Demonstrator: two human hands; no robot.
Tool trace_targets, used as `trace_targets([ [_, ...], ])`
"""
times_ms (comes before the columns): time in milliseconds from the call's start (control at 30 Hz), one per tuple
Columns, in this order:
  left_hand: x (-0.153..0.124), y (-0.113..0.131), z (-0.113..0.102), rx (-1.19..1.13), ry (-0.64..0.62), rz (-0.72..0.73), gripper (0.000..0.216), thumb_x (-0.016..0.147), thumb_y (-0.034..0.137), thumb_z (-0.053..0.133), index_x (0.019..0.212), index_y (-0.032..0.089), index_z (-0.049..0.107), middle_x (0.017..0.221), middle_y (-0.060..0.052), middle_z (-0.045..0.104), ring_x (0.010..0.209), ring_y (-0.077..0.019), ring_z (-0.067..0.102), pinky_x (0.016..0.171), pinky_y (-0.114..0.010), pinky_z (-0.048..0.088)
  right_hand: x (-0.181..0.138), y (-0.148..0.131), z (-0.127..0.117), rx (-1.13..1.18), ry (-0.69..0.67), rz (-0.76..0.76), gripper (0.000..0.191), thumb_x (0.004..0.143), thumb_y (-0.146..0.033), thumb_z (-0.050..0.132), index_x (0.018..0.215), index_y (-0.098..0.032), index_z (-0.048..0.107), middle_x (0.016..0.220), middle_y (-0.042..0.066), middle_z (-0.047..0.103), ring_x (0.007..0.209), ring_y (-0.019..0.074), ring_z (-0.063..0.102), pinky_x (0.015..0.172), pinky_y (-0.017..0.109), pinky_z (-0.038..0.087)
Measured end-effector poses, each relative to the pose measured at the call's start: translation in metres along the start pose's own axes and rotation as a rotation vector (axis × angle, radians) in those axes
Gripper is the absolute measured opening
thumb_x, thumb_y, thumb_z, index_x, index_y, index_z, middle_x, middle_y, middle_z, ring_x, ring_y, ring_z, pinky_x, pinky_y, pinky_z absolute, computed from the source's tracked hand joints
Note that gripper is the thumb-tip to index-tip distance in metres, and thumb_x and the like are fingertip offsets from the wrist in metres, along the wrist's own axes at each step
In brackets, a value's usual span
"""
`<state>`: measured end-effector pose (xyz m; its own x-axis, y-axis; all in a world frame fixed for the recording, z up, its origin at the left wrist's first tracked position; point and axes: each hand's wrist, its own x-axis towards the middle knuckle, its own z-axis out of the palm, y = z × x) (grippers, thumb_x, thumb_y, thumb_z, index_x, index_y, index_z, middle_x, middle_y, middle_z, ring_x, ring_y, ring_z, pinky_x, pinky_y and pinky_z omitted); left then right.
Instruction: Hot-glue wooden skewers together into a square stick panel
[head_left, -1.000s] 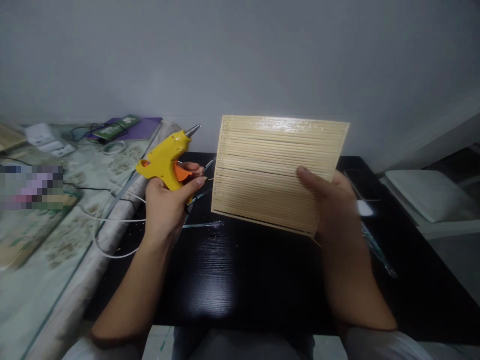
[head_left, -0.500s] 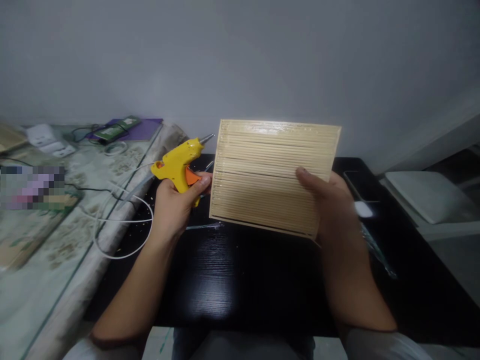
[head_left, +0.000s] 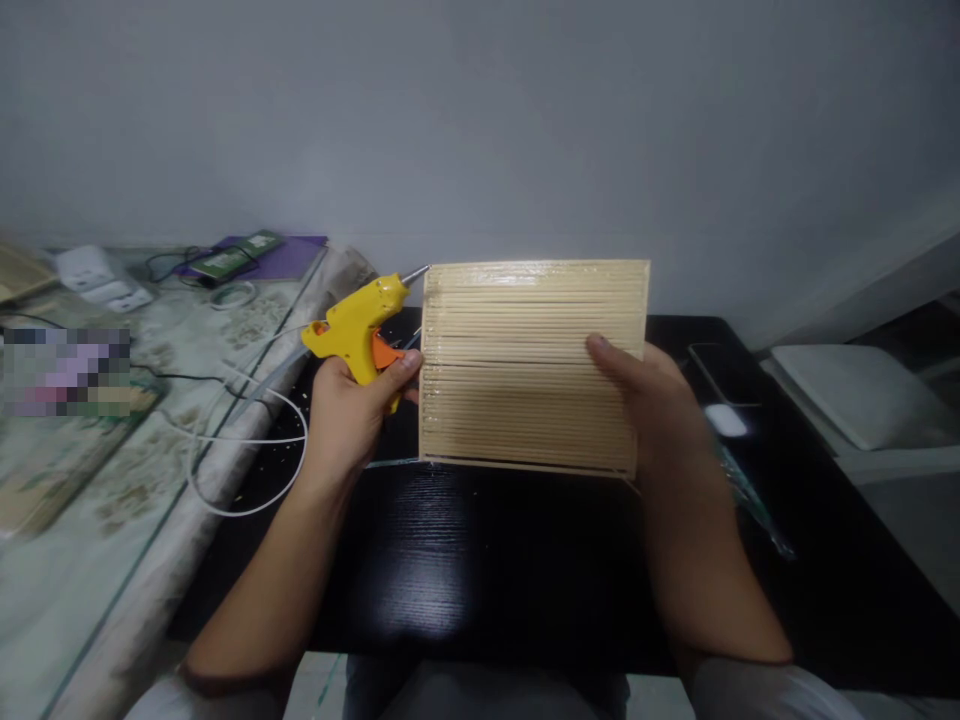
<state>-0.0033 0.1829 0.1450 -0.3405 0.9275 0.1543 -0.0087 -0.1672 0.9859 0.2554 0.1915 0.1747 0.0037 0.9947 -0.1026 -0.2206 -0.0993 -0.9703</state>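
My left hand point(head_left: 349, 420) is closed round a yellow glue gun point(head_left: 358, 325) with an orange trigger; its metal nozzle points right and touches the upper left corner of a panel of thin bamboo sticks point(head_left: 517, 360). My right hand point(head_left: 660, 415) grips that panel at its right edge, thumb on the front, and holds it upright above the black table point(head_left: 480, 570). A white cord point(head_left: 247, 440) runs from the gun off to the left.
Left of the table lies a glass-topped surface with a floral cloth point(head_left: 112, 480), a purple folder point(head_left: 277, 255), white plugs point(head_left: 97, 280) and cables. A white cushion point(head_left: 855, 390) sits at the right. Clear plastic wrap point(head_left: 750, 500) lies on the table's right side. A grey wall stands behind.
The glue gun has moved right until its nozzle meets the panel's upper left corner. The panel has turned level and come a little lower and closer.
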Motion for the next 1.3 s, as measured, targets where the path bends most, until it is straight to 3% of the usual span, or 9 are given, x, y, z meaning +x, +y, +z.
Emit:
trace_targets([
  [533, 0.0, 0.002, 0.003, -0.018, 0.035, 0.021, 0.029, 0.07, 0.038, 0.092, 0.074, 0.016, 0.073, 0.072, -0.003, 0.076, 0.059, -0.0156, 0.07, 0.057, -0.026, 0.059, 0.002, 0.0, 0.0, 0.016, -0.029, 0.051, 0.029, 0.081, -0.049, 0.081, 0.1, -0.027, 0.081, 0.107, 0.004, 0.083, 0.111, 0.0352, 0.076, 0.097, 0.05, 0.064],
  [967, 0.001, 0.008, 0.006, -0.008, 0.044, 0.026, 0.031, 0.07, 0.04, 0.09, 0.069, 0.016, 0.072, 0.068, -0.002, 0.071, 0.059, -0.0141, 0.066, 0.056, -0.024, 0.057, 0.003, -0.009, -0.009, -0.082, -0.153, 0.102, 0.027, 0.083, -0.049, 0.081, 0.098, -0.027, 0.082, 0.102, 0.005, 0.084, 0.106, 0.0341, 0.078, 0.092, 0.05, 0.066],
  [1300, 0.002, 0.008, 0.007, 0.01, 0.033, 0.011, 0.028, 0.07, 0.037, 0.09, 0.068, 0.016, 0.072, 0.068, -0.003, 0.072, 0.06, -0.0145, 0.066, 0.059, -0.025, 0.059, 0.0, -0.013, -0.005, -0.047, -0.112, 0.099, 0.022, 0.082, -0.045, 0.082, 0.093, -0.026, 0.082, 0.101, 0.004, 0.084, 0.102, 0.034, 0.079, 0.09, 0.05, 0.066],
])
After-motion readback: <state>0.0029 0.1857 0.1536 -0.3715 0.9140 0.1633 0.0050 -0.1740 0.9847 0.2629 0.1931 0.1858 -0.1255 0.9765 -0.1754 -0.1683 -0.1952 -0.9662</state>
